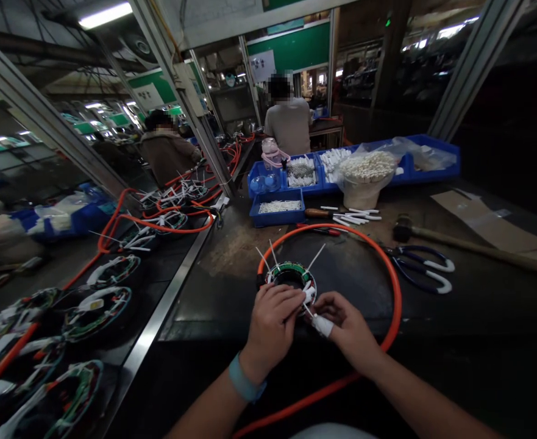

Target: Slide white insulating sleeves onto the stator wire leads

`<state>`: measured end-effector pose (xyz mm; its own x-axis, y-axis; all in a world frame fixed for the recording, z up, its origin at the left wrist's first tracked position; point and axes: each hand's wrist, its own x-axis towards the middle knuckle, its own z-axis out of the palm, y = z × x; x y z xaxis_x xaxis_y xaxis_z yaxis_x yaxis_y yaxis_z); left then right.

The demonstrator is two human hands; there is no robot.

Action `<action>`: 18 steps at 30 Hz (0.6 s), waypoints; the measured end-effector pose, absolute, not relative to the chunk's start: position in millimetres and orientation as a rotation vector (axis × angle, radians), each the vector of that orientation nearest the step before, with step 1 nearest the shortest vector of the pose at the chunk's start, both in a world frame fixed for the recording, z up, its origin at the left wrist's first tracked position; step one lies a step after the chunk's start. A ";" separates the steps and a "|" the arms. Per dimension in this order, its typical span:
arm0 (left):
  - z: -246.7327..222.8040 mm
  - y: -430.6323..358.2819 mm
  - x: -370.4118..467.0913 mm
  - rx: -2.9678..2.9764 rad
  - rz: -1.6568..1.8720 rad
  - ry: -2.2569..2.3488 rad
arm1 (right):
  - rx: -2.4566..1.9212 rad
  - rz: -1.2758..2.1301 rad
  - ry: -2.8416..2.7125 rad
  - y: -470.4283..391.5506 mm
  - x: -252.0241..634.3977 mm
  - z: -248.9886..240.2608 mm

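Note:
A ring-shaped motor stator [295,267] with a green inner band lies on the dark bench in front of me. Thin white strips stand up from its far side, and a thick orange cable [397,286] loops around it. My left hand [275,314] is closed over the near left of the ring, its fingertips by a white piece [309,296]. Close to the ring's right side, my right hand [348,326] pinches a thin white strip [308,310]. White wrapping covers the right thumb. The fingers hide the ring's near part.
Blue bins [277,207] of white sleeves stand behind, with a bagged tub [362,192] of white sticks. Blue-handled scissors [423,268], a hammer [403,228] and a screwdriver [318,213] lie on the bench. More stators [97,314] line the left conveyor. Two people sit beyond.

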<state>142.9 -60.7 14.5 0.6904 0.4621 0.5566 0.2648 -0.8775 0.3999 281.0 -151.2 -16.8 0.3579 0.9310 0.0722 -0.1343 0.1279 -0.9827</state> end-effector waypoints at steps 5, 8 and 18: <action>13.6 -60.0 142.5 2.632 0.977 0.560 | -1.160 0.964 -0.921 -161.5 281.2 -20.6; 14.4 -59.7 142.7 2.611 0.980 0.552 | -1.261 0.906 -0.937 -151.4 279.4 -20.6; 18.9 -56.5 141.6 2.576 0.948 0.512 | -1.613 0.028 -1.794 -139.5 293.1 5.4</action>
<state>141.6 -56.5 18.9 0.7113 0.4445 0.5445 0.2123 -0.8744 0.4364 293.1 -139.5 5.4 0.0346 0.8758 0.4815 0.8602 0.2192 -0.4604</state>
